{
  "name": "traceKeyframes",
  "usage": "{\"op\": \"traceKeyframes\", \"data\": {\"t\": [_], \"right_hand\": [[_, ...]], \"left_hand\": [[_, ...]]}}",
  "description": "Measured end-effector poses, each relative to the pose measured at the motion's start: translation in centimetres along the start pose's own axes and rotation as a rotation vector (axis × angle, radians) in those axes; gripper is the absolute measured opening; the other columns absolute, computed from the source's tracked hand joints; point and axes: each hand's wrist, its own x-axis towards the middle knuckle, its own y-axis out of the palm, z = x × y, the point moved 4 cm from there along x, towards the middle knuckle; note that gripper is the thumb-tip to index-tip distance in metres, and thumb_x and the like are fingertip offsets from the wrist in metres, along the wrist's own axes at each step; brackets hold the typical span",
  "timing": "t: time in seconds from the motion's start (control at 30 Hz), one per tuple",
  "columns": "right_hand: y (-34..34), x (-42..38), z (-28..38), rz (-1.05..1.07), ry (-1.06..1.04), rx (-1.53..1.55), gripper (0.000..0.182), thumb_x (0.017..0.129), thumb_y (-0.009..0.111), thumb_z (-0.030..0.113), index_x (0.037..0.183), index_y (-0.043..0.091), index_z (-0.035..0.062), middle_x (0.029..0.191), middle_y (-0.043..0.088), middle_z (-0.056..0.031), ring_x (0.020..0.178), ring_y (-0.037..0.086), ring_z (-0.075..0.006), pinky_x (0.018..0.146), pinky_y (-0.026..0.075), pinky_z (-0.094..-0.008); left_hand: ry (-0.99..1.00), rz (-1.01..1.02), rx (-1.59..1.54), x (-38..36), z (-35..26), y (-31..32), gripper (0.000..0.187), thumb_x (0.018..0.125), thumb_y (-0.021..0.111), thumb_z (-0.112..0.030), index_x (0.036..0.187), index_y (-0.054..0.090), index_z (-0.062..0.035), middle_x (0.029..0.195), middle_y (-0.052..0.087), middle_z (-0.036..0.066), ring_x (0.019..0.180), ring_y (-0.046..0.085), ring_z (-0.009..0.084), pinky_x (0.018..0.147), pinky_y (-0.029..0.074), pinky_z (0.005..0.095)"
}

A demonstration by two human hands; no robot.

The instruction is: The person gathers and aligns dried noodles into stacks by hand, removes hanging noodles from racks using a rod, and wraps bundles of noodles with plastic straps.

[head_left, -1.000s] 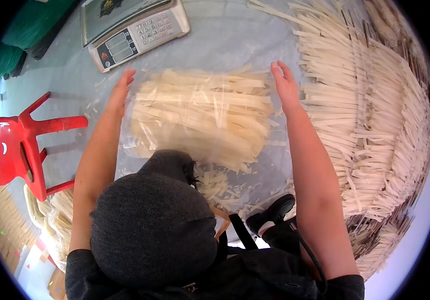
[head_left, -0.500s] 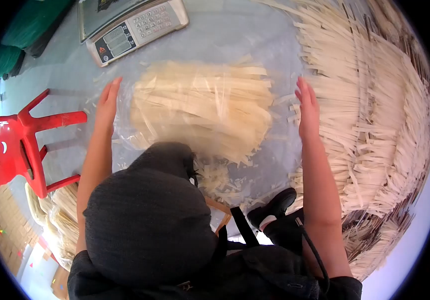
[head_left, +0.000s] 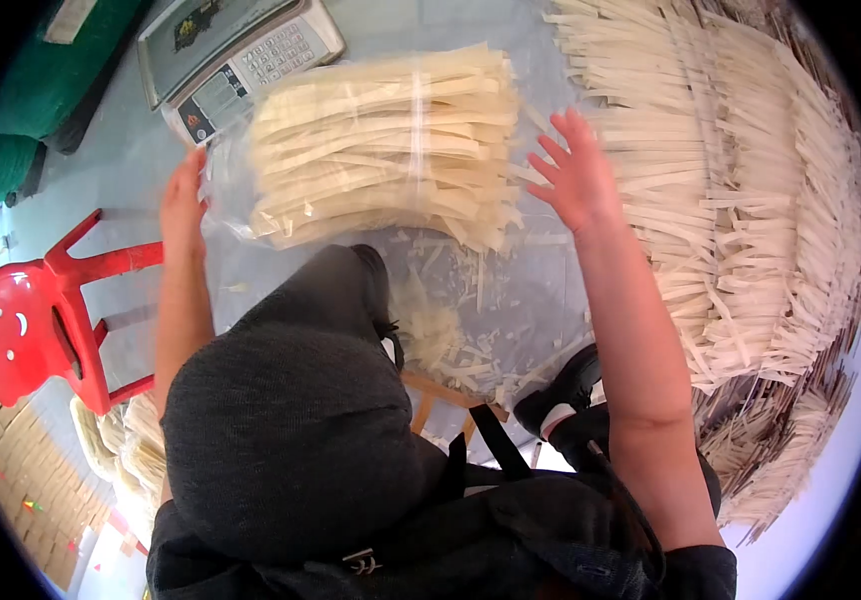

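Observation:
A bundle of pale flat strips (head_left: 381, 145) in a clear plastic bag lies on the grey floor in front of me. My left hand (head_left: 184, 203) is at the left, beside the loose end of the bag, its fingers stretched and slightly blurred; whether it touches the plastic is unclear. To the right of the bundle, my right hand (head_left: 579, 172) is raised with its fingers spread and nothing in it. Strip ends stick out at the bundle's right side.
A digital scale (head_left: 276, 50) stands at the upper left, near the bag. Left is a red chair (head_left: 26, 330). Stacked strips (head_left: 691, 190) fill the right side. Scraps (head_left: 441, 335) lie near my shoes (head_left: 561, 390). Green sacks (head_left: 61, 80) are at the far upper left.
The bagged bundle now sits higher in view, closer to the scale, and looks sharper. My right hand has spread its fingers and shifted left; my left hand has moved slightly left.

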Motion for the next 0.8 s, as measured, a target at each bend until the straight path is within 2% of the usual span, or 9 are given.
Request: {"op": "traceKeyframes", "data": {"t": [0.13,0.23,0.33,0.47,0.53,0.6,0.67,0.73,0.8], "right_hand": [[-1.0,1.9,-10.2,-0.095,-0.039,0.092,0.081,0.09,0.046,0.06,0.146,0.027,0.005,0.147,0.032,-0.0131,0.134,0.031,-0.0298,0.11,0.023,-0.0455],[1.8,-0.1,-12.7,-0.081,-0.019,0.152,0.075,0.093,0.046,0.056,0.143,0.034,0.0014,0.142,0.043,-0.0125,0.13,0.04,-0.0247,0.11,0.028,-0.0361],[2.1,-2.4,-9.0,-0.026,0.114,-0.114,0.084,0.085,0.047,0.069,0.145,0.035,0.011,0.146,0.039,-0.0133,0.138,0.026,-0.0287,0.111,0.013,-0.0528],[-4.3,0.9,-8.9,-0.155,-0.179,-0.297,0.083,0.085,0.047,0.069,0.144,0.037,0.0118,0.143,0.041,-0.0139,0.136,0.03,-0.0287,0.111,0.017,-0.0486],[-4.4,1.5,-10.7,-0.189,0.053,0.165,0.071,0.095,0.041,0.056,0.138,0.042,-0.0003,0.137,0.047,-0.0164,0.126,0.044,-0.0237,0.103,0.036,-0.0371],[-1.3,1.9,-13.3,-0.096,0.16,-0.054,0.084,0.085,0.046,0.07,0.144,0.037,0.0112,0.147,0.037,-0.0113,0.135,0.031,-0.0287,0.11,0.023,-0.0457],[1.8,-0.4,-12.0,-0.098,0.14,0.004,0.077,0.09,0.042,0.064,0.142,0.039,0.0067,0.141,0.042,-0.0139,0.13,0.038,-0.0267,0.106,0.03,-0.0411],[1.8,-0.7,-10.5,-0.083,0.106,0.064,0.071,0.095,0.039,0.057,0.139,0.04,0.0022,0.136,0.047,-0.0165,0.125,0.045,-0.0246,0.102,0.037,-0.0365],[-1.3,-0.4,-10.1,-0.177,0.071,-0.336,0.068,0.095,0.041,0.055,0.14,0.04,0.004,0.138,0.045,-0.0146,0.127,0.042,-0.0253,0.104,0.035,-0.0361]], "left_hand": [[-0.122,-0.133,-0.127,0.9,9.1,3.8,0.074,0.092,0.046,-0.058,0.148,0.029,-0.0123,0.149,0.032,0.009,0.136,0.031,0.0258,0.11,0.023,0.047],[-0.259,0.207,-0.296,-0.4,11.8,6.2,0.083,0.09,0.042,-0.065,0.15,0.024,-0.0099,0.154,0.024,0.012,0.141,0.024,0.0257,0.113,0.017,0.0491],[-0.319,0.231,-0.106,-1.5,8.7,3.9,0.087,0.086,0.047,-0.068,0.15,0.021,-0.0145,0.154,0.024,0.01,0.142,0.02,0.03,0.109,0.014,0.0589],[-0.183,-0.116,-0.208,0.4,5.3,1.8,0.085,0.085,0.044,-0.07,0.151,0.019,-0.0229,0.155,0.023,0.008,0.142,0.021,0.0298,0.104,0.014,0.0674],[-0.162,-0.039,-0.219,1.1,4.9,3.4,0.085,0.085,0.048,-0.065,0.151,0.02,-0.0201,0.154,0.025,0.009,0.141,0.024,0.0301,0.106,0.015,0.0628],[-0.143,0.032,-0.23,0.5,4.2,5.2,0.084,0.086,0.052,-0.061,0.151,0.02,-0.0173,0.153,0.027,0.011,0.14,0.026,0.0304,0.109,0.016,0.0582],[0.065,0.226,0.117,-2.1,2.3,8.2,0.085,0.087,0.06,-0.051,0.149,0.02,-0.0094,0.151,0.029,0.014,0.139,0.028,0.0299,0.111,0.022,0.0434],[0.057,0.232,0.04,-1.1,2.3,7.7,0.082,0.086,0.065,-0.042,0.146,0.025,-0.0024,0.148,0.03,0.018,0.136,0.031,0.0315,0.109,0.028,0.0342],[0.634,-0.264,0.729,-1.4,0.5,6.1,0.072,0.086,0.067,-0.038,0.14,0.036,-0.0022,0.136,0.043,0.019,0.127,0.042,0.0322,0.106,0.033,0.0394]]}}
